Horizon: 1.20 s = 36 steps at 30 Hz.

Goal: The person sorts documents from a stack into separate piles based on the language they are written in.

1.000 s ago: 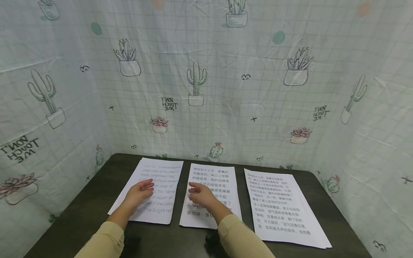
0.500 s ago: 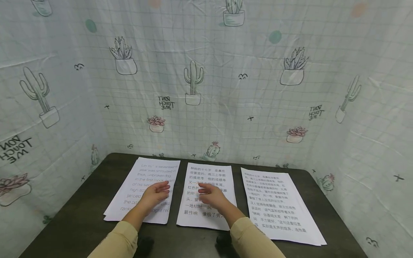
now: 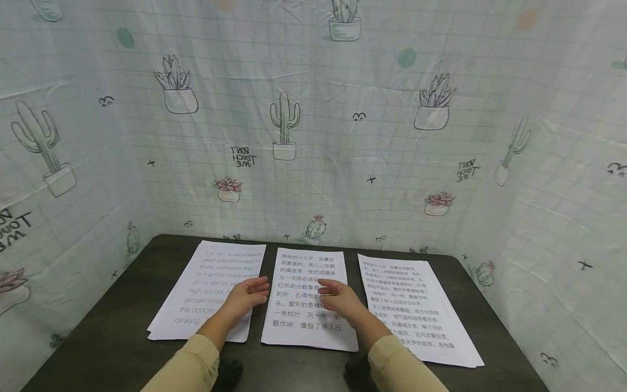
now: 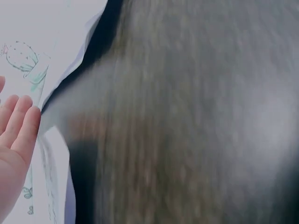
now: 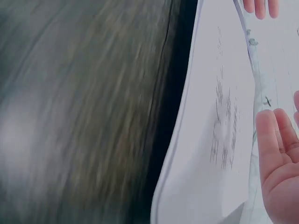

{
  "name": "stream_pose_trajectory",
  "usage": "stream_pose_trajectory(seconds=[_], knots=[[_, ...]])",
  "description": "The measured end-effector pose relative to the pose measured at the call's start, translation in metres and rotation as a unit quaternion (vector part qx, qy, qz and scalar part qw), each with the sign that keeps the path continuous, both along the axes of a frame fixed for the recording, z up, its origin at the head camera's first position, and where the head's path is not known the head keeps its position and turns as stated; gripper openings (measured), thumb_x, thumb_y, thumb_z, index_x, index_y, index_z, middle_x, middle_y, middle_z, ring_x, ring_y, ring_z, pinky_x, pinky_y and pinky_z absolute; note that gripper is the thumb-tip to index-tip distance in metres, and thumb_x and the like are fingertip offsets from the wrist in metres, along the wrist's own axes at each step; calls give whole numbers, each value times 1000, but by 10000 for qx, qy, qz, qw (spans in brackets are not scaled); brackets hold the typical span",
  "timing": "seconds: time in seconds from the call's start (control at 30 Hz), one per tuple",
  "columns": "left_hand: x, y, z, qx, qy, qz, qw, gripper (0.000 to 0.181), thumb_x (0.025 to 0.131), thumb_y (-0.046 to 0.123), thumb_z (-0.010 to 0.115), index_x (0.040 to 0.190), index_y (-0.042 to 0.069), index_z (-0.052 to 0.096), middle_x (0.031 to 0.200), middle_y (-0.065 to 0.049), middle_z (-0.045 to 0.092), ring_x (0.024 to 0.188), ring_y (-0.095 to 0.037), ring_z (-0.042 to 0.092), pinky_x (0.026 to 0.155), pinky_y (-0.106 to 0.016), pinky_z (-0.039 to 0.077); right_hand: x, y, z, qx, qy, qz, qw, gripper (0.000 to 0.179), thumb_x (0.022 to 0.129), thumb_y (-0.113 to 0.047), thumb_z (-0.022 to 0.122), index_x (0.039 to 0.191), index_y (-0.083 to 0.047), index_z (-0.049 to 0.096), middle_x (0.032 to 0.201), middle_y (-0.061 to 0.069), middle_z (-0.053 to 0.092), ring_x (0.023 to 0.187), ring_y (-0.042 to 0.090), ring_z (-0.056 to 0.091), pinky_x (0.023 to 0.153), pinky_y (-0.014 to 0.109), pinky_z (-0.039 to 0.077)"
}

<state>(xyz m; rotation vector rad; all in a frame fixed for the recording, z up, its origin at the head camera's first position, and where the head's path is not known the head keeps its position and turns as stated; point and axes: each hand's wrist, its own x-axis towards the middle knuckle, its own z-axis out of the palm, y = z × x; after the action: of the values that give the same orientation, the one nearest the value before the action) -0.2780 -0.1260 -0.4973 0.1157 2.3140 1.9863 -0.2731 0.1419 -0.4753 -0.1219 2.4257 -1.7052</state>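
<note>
My left hand [image 3: 243, 299] hovers over the right edge of the left paper stack [image 3: 178, 299], fingers extended and slightly bent, holding nothing. That stack carries large English print. Over the right part of the middle stack [image 3: 308, 336], printed with large Chinese characters, hangs my right hand [image 3: 343, 300]. Its fingers are relaxed, also with nothing in them. Both palms face each other across the middle stack. In the left wrist view the left fingers [image 4: 28, 126] stick up loosely; in the right wrist view the right palm [image 5: 282, 177] lies open beside a sheet's edge.
A third stack [image 3: 416, 305] with smaller Chinese print lies at the right, its sheets slightly fanned. All three rest on a dark wooden table [image 3: 294, 362]. A cactus-patterned curtain [image 3: 313, 179] encloses the back and sides. Dark wrist bands show below the sleeves [image 3: 188, 362].
Both hands have drifted right over the papers, the left one from the middle of its stack to the right edge. The head view has turned slightly right. The stacks stay where they lay.
</note>
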Motion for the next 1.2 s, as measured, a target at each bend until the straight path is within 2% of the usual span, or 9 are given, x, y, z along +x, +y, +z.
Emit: stream_pose_trajectory(seconds=[0.23, 0.43, 0.57, 0.73, 0.93, 1.07, 1.2], knots=[[2, 11, 3, 38, 145, -222, 9996, 53, 84, -6, 60, 135, -13, 48, 133, -32, 55, 121, -41, 58, 101, -44, 50, 4, 19, 3, -90, 49, -399, 9991, 48, 89, 0, 61, 137, 3, 52, 127, 26, 60, 113, 35, 63, 88, 41, 57], [2, 16, 3, -117, 117, -56, 9998, 52, 83, -5, 61, 134, -11, 51, 132, -29, 58, 120, -40, 59, 101, -46, 50, 4, 34, -1, 31, 87, -810, 9967, 48, 89, -1, 60, 137, 3, 53, 127, 25, 61, 115, 34, 61, 90, 41, 57], [3, 18, 3, -205, 75, 54, 9997, 52, 84, -4, 62, 134, -11, 51, 133, -29, 57, 124, -41, 56, 104, -47, 47, 5, 42, -3, 175, 104, -1018, 9946, 49, 89, -2, 59, 137, 3, 52, 127, 24, 60, 117, 34, 59, 90, 41, 56], [5, 19, 3, -270, -64, 135, 9995, 55, 83, -6, 62, 136, -12, 48, 137, -30, 53, 128, -42, 52, 107, -50, 44, 8, 51, -5, 459, 73, -1135, 9925, 52, 88, -4, 59, 139, 2, 49, 132, 25, 57, 121, 38, 56, 93, 43, 54], [5, 14, -3, -484, -130, 294, 9983, 57, 82, -3, 63, 137, -9, 49, 138, -28, 54, 128, -41, 52, 107, -49, 45, 11, 55, -8, 567, 23, -1191, 9913, 54, 89, -5, 58, 141, 4, 46, 136, 29, 53, 126, 42, 52, 95, 45, 53], [6, 10, -3, -578, -110, 343, 9977, 56, 82, -2, 64, 136, -9, 50, 134, -29, 56, 124, -40, 56, 103, -47, 48, 11, 55, -10, 631, -75, -1291, 9896, 54, 89, -4, 59, 141, 5, 46, 135, 30, 53, 125, 42, 53, 91, 43, 55], [6, 9, -3, -509, -255, 383, 9976, 55, 81, -3, 64, 134, -11, 50, 132, -29, 57, 120, -40, 58, 97, -43, 53, 13, 54, -9, 654, -182, -1308, 9891, 54, 89, -3, 59, 140, 6, 46, 132, 31, 55, 121, 42, 56, 87, 42, 57]])
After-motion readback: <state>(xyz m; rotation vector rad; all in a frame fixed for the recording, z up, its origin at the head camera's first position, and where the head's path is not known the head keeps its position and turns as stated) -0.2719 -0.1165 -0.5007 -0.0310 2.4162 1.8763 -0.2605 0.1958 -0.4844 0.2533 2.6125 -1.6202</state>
